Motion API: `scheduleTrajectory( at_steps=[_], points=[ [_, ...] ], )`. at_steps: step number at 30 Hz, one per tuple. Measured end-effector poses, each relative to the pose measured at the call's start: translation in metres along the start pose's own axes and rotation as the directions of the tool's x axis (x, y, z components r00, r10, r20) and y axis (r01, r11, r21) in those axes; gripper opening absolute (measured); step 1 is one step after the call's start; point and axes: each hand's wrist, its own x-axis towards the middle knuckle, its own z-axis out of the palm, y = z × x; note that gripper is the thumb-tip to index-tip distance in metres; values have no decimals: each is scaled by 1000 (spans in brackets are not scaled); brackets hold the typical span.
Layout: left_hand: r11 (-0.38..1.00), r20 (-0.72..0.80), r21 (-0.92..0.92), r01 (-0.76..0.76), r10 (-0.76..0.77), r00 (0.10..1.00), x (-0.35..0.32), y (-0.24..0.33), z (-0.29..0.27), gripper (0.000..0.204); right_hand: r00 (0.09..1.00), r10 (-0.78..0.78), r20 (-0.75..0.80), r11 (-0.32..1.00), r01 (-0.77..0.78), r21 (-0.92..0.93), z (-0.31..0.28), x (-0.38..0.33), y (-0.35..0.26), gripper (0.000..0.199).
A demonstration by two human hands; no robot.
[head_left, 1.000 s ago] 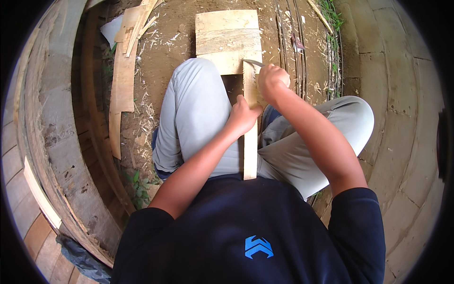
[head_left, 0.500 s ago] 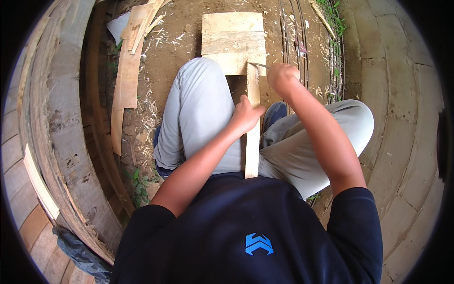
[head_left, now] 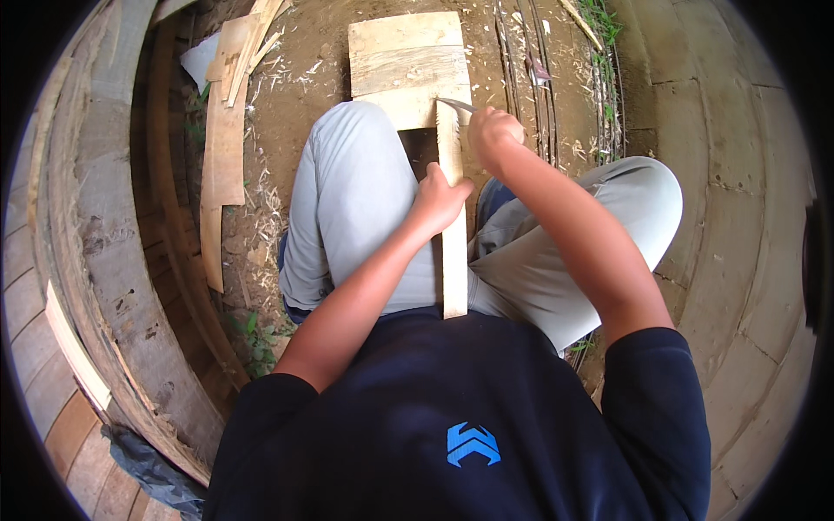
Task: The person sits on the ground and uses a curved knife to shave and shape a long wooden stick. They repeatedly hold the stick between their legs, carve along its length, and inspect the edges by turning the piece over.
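Observation:
A long pale wooden strip [head_left: 454,260] runs from my waist, between my legs, to the near edge of a low wooden stool [head_left: 408,56]. My left hand [head_left: 440,201] is closed around the strip at about its middle. Small jagged notches show along the left edge of its far part. In my right fist [head_left: 496,136] is a knife; its handle is hidden by the fingers. The metal knife blade [head_left: 458,105] points left and lies across the strip's far end, by the stool top.
My bent knees [head_left: 360,165] flank the strip. Brown soil scattered with wood shavings [head_left: 265,200] surrounds the stool. Thin boards [head_left: 228,130] lie at left, beside a thick grey beam [head_left: 113,217]. Long thin rods [head_left: 543,87] and a plank-like wall [head_left: 704,174] are on the right.
The whole view has shifted slightly, so the stool, strip and hands appear farther left and higher. More of the knife blade shows at the strip's far end. Both hands keep their grip.

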Motion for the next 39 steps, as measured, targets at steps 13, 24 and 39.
scheduleTrajectory(
  at_steps=[13, 24, 39],
  points=[
    [1000, -24, 2, -13, 13, 1000, -4, 1, -3, 58, 993, -98, 65, 995, 98, -9, -19, -2, 18, 43],
    [999, -9, -8, -36, 36, 999, -2, -3, -1, 57, 998, -35, 57, 999, 35, -4, -11, -5, 6, 51],
    [999, -4, -9, -38, 38, 999, 1, -5, -1, 59, 984, -153, 92, 986, 158, -49, -17, -3, 19, 47]
  ],
)
